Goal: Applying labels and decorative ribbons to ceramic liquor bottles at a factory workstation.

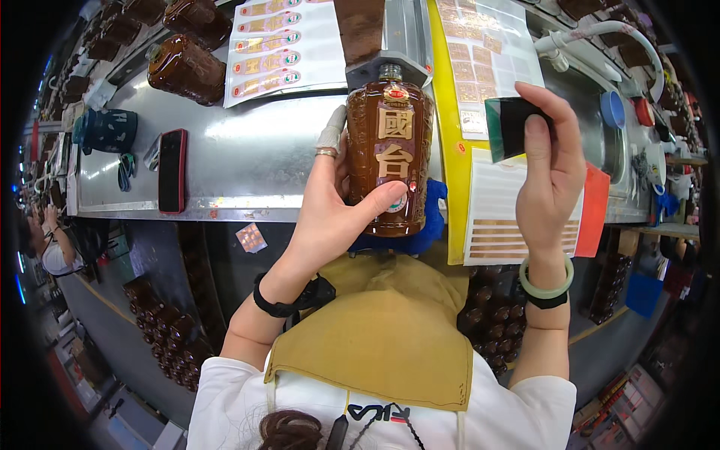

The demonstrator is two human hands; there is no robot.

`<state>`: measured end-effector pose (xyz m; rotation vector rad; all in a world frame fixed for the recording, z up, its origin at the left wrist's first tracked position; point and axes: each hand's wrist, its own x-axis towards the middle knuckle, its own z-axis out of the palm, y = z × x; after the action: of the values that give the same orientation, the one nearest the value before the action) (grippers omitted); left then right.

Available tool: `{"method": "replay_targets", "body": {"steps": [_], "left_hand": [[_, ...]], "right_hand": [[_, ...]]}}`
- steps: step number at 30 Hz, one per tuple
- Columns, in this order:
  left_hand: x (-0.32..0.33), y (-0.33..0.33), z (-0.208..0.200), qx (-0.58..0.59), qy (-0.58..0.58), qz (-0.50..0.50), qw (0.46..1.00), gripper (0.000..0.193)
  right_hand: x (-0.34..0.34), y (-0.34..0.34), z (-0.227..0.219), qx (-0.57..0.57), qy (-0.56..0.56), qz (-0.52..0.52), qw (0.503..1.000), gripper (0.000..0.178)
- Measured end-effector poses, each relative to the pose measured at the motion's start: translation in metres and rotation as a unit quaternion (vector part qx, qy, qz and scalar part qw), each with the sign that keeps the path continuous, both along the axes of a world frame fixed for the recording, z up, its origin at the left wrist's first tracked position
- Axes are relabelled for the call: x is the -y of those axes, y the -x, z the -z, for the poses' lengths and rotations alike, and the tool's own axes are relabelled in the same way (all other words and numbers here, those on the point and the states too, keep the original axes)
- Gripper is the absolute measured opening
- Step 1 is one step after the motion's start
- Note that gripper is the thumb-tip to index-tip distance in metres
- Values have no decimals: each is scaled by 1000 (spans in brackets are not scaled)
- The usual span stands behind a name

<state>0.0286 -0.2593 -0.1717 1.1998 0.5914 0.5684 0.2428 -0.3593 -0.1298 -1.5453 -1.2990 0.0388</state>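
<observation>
A brown glossy bottle (390,154) with gold characters and a gold seal lies on its side on a blue cloth (429,217) at the steel bench's near edge. My left hand (330,206) grips its left side, thumb pressed on a small round label low on the bottle. A taped fingertip and a ring show on that hand. My right hand (551,169) is raised to the right of the bottle and holds a dark green squeegee-like card (510,124).
Sticker sheets lie on the bench: red-and-gold labels (281,45), gold squares (480,60), gold strips (499,217). More brown bottles (186,69) lie at the back left, a red phone (172,171) beside them. Crates of bottles (169,334) stand below the bench.
</observation>
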Motion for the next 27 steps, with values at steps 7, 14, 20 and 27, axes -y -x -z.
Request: {"method": "replay_targets", "body": {"steps": [7,14,20,27], "left_hand": [[-1,-5,1,-8,18,-22,1000,89],[-7,-9,-6,-34,41,-23,998,85],[-6,-20,-8,-114,-26,-12,993,78],[-1,-22,-10,-133,-33,-15,990,79]], "right_hand": [[7,53,39,-500,160,-34,850,51],[11,64,51,-535,172,-74,824,71],[22,52,51,-586,149,-81,793,65],[23,46,50,-549,127,-58,824,52]]}}
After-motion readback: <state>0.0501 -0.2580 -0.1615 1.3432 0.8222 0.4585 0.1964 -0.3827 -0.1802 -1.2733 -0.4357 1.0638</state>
